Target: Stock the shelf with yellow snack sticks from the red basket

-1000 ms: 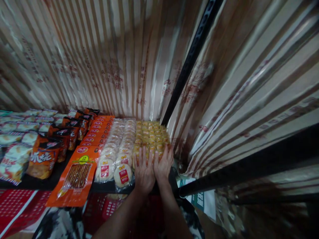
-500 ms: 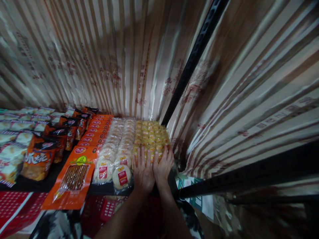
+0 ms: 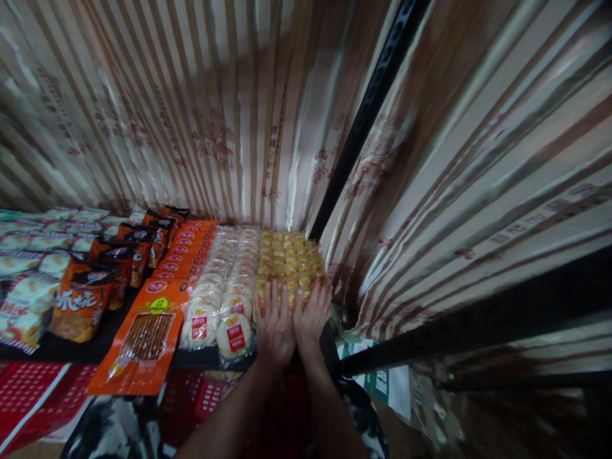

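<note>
My left hand (image 3: 275, 325) lies flat with its fingers stretched forward against the front of the small yellow wrapped snacks (image 3: 288, 255). Beside it, my right hand (image 3: 310, 315) rests the same way, fingers extended on the right part of the same block. Both hands are open, and the palms and undersides of the fingers are hidden. The yellow snacks stand in tight rows at the right end of a black shelf (image 3: 196, 358). Clear packs of round white rice crackers (image 3: 234, 333) are lined up just left of my left hand.
Overlapping orange snack packets (image 3: 152, 331) stick out past the shelf's front edge. Farther left are orange-and-black bags (image 3: 81, 303) and white bags (image 3: 23, 306). A black upright post (image 3: 356, 146) rises at the back right corner, before a striped curtain (image 3: 248, 115). Red baskets (image 3: 36, 389) sit below.
The view has shifted very slightly. My hands stay against the yellow snacks in nearly the same place, and the goods on the shelf look unmoved.
</note>
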{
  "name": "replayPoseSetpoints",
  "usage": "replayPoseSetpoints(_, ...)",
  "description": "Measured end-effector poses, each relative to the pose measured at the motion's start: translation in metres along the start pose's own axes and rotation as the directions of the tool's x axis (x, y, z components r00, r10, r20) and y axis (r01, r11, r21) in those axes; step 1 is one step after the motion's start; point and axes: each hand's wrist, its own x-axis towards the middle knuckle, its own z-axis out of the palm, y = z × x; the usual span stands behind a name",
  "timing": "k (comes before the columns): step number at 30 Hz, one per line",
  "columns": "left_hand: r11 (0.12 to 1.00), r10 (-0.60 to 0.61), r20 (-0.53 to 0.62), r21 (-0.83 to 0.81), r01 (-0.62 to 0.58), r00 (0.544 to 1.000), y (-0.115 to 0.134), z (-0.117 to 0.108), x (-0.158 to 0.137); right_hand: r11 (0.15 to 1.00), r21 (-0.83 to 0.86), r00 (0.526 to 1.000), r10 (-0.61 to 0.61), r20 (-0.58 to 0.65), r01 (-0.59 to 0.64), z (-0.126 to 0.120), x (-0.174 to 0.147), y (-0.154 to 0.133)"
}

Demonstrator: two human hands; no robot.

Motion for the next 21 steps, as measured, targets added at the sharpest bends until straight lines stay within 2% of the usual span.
replayPoseSetpoints(5,1.000,0.018,-0.051,-0.001,-0.018,0.999,-0.001,-0.001,-0.002,1.000,0.006,0.999,0.031,0.038,-0.031,-0.007,-0.003,-0.004)
replayPoseSetpoints(9,1.000,0.021,-0.020,-0.011,-0.021,1.000,-0.001,-0.002,-0.002,0.998,-0.002,0.997,0.066,0.048,-0.066,-0.010,-0.006,-0.004)
replayPoseSetpoints(14,1.000,0.017,0.031,-0.015,-0.017,0.999,0.000,0.000,0.000,0.999,0.003,0.996,0.054,0.065,-0.054,-0.009,-0.007,-0.001)
replayPoseSetpoints(21,0.999,0.048,-0.001,-0.013,-0.048,0.999,0.000,-0.002,-0.003,0.995,0.032,0.994,0.087,0.061,-0.089,-0.012,-0.013,0.001)
